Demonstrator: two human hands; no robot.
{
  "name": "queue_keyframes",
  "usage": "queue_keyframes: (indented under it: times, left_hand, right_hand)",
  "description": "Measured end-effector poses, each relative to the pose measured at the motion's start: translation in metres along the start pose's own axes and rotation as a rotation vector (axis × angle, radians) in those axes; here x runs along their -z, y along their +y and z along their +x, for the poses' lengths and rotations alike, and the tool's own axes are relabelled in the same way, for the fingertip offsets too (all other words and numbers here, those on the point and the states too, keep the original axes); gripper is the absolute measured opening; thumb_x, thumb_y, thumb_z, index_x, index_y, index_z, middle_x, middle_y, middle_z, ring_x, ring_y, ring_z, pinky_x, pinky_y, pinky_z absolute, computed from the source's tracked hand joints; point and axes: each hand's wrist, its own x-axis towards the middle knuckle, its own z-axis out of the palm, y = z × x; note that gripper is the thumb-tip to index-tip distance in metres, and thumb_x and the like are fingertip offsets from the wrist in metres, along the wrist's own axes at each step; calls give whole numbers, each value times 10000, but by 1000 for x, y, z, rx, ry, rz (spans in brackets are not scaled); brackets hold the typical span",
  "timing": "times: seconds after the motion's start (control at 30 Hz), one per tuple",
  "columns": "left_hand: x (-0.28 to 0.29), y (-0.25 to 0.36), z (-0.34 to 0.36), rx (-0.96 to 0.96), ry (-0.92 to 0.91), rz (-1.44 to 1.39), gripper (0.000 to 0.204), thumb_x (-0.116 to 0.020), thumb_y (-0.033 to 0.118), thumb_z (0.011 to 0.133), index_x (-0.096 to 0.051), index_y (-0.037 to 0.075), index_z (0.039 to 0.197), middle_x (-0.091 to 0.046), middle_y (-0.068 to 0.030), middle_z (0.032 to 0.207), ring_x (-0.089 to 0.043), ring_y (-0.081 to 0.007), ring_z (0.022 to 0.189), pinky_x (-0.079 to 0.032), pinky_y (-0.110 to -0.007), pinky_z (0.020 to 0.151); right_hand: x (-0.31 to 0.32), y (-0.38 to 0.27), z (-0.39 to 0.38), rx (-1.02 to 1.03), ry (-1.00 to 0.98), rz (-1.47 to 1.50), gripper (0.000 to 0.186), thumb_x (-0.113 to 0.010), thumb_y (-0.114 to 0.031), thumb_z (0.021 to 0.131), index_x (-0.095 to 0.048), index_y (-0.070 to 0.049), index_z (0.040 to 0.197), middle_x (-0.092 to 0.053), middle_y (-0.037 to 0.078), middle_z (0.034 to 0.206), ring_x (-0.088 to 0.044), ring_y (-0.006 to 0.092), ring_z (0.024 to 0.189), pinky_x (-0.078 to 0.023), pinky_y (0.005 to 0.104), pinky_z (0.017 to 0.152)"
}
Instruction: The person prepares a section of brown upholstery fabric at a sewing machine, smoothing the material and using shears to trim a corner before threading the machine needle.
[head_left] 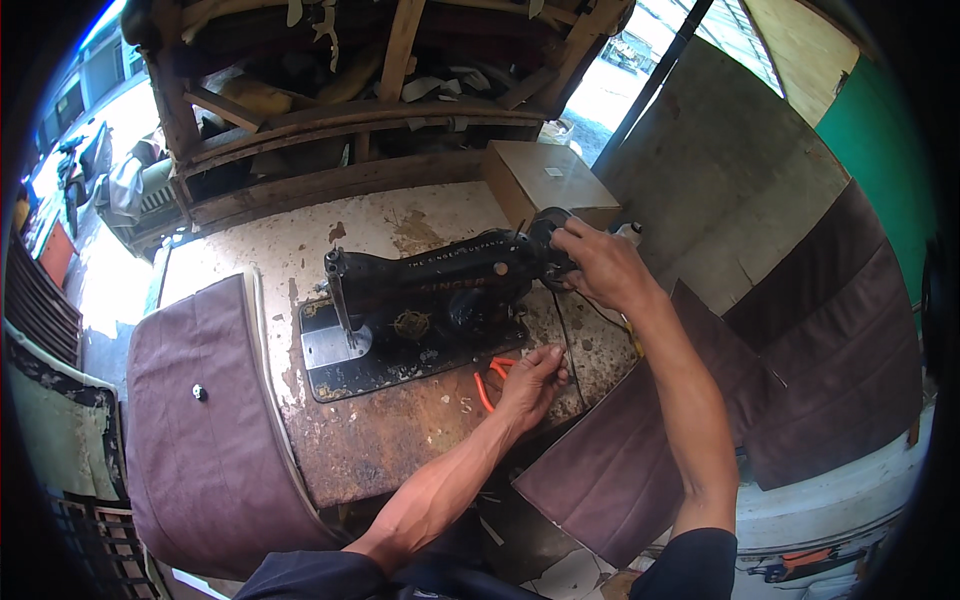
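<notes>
A black sewing machine (420,285) stands on the worn table (350,455). My right hand (603,265) is at the machine's right end, its fingers curled on the handwheel (548,240). In front of the machine's base, my left hand (535,385) is closed in a pinch; anything between its fingertips is too small to make out. Beside that hand lie orange-handled scissors (482,392), partly hidden by it. A dark cord (568,345) runs down close to the left fingertips. Brown fabric (200,450) drapes over the table's left end, with a small black-and-white piece (199,393) on it.
Behind the machine sit a cardboard box (553,185) and a wooden furniture frame (370,120) with torn stuffing. More brown fabric panels (820,360) hang at the right, before a grey board (725,160). An orange-and-black tool (800,560) lies at the lower right.
</notes>
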Motion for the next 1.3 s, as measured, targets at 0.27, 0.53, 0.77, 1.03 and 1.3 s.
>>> queue_keyframes:
  times: [0.27,0.53,0.77,1.03,1.3]
  left_hand:
    - [0,0,-1,-4,1,2,136,-751,166,990,-704,67,1071,-689,-36,956,-635,-141,813,-554,-262,773]
    - [6,6,3,-6,-36,4,156,-738,180,1001,-691,68,1099,-691,-41,970,-640,-149,834,-557,-272,782]
    - [-26,33,-4,-87,121,109,480,-539,414,1099,-561,14,1363,-656,-131,1230,-656,-255,1093,-533,-399,965]
    - [-88,67,31,-389,133,600,504,-653,397,1052,-611,-43,1295,-731,-133,1186,-730,-190,948,-566,-333,832]
    - [-83,100,-46,-887,198,1094,294,-693,228,1039,-709,-31,1177,-781,-95,913,-707,-89,826,-546,-268,732]
  right_hand:
    - [-2,3,-3,5,20,3,579,-877,-66,680,-585,-120,1177,-625,82,1162,-687,386,996,-561,512,781]
    - [18,10,3,-15,-168,111,566,-862,-107,745,-639,-112,1265,-653,91,1202,-663,369,1114,-541,490,913]
    - [17,21,12,-26,-134,210,361,-805,-251,866,-751,-103,1192,-719,110,1141,-670,355,1104,-529,453,931]
    - [-5,24,12,-41,125,329,210,-763,-240,902,-787,-77,1033,-736,124,974,-708,337,940,-540,441,815]
    - [0,8,-9,-157,208,256,178,-737,-165,919,-783,-62,1057,-732,164,983,-702,387,946,-530,449,811]
